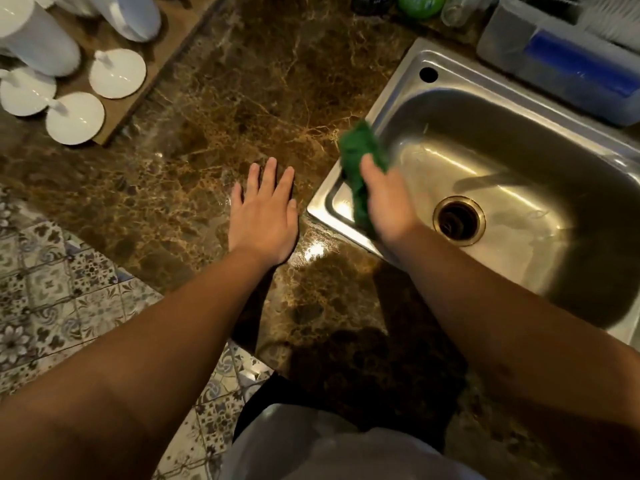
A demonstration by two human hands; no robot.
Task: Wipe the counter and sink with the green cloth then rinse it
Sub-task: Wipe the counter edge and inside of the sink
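Green cloth (360, 157): we hold it in our right hand (388, 199), bunched, over the left rim of the sink (391, 95).
Fingers, right: curled round the cloth from above; it is motion-blurred, so we cannot tell each finger's placing.
Cloth axis: long and narrow, running from near our wrist away from us along the sink's left wall, one end poking out past the fingers, the other trailing under the palm.
Cloth against the steel: it appears to touch the rim and inner wall; blur keeps us from being sure.
Fingers, left: our left hand (265, 209) lies flat on the counter (242, 98), fingers straight and slightly spread, holding nothing, just beside the sink's near-left corner.
Nearer hand: the right already has the cloth; the left only braces us.
Bearing for the coming move: the basin floor and drain (459, 221) lie to the right of the cloth, so we judge the wipe should sweep rightward and down.
Farther out: white lids (117, 73) sit well apart at the far left.
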